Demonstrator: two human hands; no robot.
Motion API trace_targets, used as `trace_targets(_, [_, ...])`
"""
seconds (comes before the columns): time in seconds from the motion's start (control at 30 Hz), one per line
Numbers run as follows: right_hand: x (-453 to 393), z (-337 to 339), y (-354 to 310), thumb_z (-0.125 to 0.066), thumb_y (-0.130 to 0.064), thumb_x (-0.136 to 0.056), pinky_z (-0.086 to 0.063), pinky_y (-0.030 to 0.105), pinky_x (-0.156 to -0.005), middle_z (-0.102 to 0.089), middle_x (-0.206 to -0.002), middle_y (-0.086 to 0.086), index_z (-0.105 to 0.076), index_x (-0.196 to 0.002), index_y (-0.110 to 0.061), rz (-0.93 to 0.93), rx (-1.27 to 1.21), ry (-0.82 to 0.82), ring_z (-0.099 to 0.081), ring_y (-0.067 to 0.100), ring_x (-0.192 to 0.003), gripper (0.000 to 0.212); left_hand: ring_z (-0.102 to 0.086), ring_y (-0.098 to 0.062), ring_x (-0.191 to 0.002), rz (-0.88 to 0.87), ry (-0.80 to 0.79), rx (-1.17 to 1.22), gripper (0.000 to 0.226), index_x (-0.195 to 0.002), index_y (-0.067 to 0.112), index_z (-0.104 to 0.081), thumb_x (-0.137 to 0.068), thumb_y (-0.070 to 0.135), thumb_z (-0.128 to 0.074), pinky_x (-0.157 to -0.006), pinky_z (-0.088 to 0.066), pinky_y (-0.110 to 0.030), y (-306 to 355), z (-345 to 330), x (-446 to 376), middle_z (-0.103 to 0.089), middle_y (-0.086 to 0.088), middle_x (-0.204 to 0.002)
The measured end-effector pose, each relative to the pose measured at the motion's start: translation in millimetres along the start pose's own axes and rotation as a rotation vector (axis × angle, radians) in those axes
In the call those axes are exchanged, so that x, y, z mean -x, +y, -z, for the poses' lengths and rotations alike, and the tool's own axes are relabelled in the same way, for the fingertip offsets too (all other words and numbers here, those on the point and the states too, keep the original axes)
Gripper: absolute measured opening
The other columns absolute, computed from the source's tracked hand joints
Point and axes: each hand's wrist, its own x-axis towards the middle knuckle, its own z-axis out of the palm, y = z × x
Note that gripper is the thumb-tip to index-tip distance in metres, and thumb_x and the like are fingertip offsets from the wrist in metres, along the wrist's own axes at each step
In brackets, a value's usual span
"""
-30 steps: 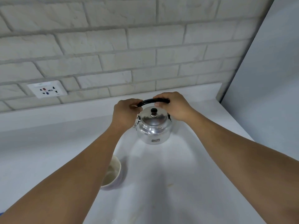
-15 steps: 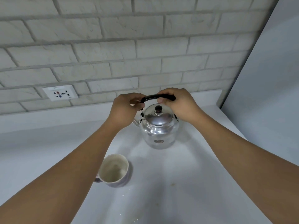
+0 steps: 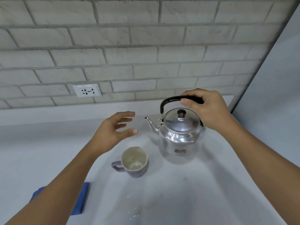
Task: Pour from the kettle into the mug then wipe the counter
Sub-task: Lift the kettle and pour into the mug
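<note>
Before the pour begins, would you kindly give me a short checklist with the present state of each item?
1. Right hand has a grip on the kettle handle: ok.
2. Left hand clear of the spout, open: ok.
3. Mug upright, mouth open: ok.
4. Spout over the mug: not ok, the kettle stands beside it.
5. Kettle lid seated: ok.
6. Blue cloth at hand on the counter: ok.

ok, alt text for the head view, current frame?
Right hand grips the black handle of a steel kettle standing on a white counter; left hand hovers open above an empty mug. Blue cloth lies lower left.
</note>
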Motion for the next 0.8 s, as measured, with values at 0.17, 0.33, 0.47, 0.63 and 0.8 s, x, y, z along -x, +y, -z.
trace_targets(0.17, [23.8,-4.7,-7.8,-0.081,-0.021,-0.085,-0.049,0.011,-0.083,-0.077,-0.094,-0.012,-0.080,-0.098,-0.026,-0.029,0.007,-0.035,-0.071,0.004,-0.091,0.014,-0.059,-0.005,-0.128,0.131,-0.033,-0.008,0.074,-0.134,0.030,-0.061,-0.067,0.030,-0.092,-0.112,-0.045,-0.034,-46.1,-2.7,49.0,-0.063,0.010,-0.139])
trace_targets(0.33, [43.8,-13.2,-14.1,-0.080,-0.020,-0.084,-0.045,0.008,-0.074,-0.073,-0.085,-0.009,-0.081,-0.097,-0.025,-0.034,0.022,-0.097,-0.066,0.004,-0.080,0.014,-0.062,-0.010,-0.124,0.249,0.013,0.030,0.068,-0.131,0.034,-0.063,-0.072,0.016,-0.093,-0.106,-0.051,-0.034,-80.5,-9.2,79.4,-0.066,0.007,-0.134])
trace_targets(0.47, [55.4,-20.1,-18.8,-0.080,-0.027,-0.081,-0.042,0.006,-0.070,-0.069,-0.080,-0.011,-0.081,-0.097,-0.027,-0.005,0.067,-0.124,-0.062,0.004,-0.074,0.016,-0.070,-0.015,-0.113,0.267,0.024,0.066,0.061,-0.126,0.030,-0.067,-0.075,0.004,-0.088,-0.101,-0.055,-0.036,-95.4,-15.8,90.5,-0.074,0.001,-0.122])
trace_targets(0.63, [61.6,-30.7,-23.3,-0.080,-0.023,-0.082,-0.040,0.006,-0.068,-0.067,-0.078,-0.012,-0.080,-0.095,-0.031,0.007,0.136,-0.188,-0.062,0.007,-0.073,0.016,-0.072,-0.009,-0.107,0.229,0.117,0.072,0.034,-0.113,0.027,-0.075,-0.085,0.009,-0.081,-0.095,-0.054,-0.021,-109.6,-23.4,98.4,-0.078,0.010,-0.112])
trace_targets(0.8, [63.5,-39.3,-32.7,-0.080,-0.015,-0.083,-0.041,0.004,-0.066,-0.066,-0.078,-0.009,-0.081,-0.095,-0.026,0.028,0.197,-0.253,-0.065,0.005,-0.070,0.016,-0.076,-0.009,-0.095,0.235,0.205,0.150,0.020,-0.107,0.019,-0.079,-0.093,0.007,-0.072,-0.084,-0.056,-0.016,-117.5,-26.7,97.8,-0.081,0.007,-0.102])
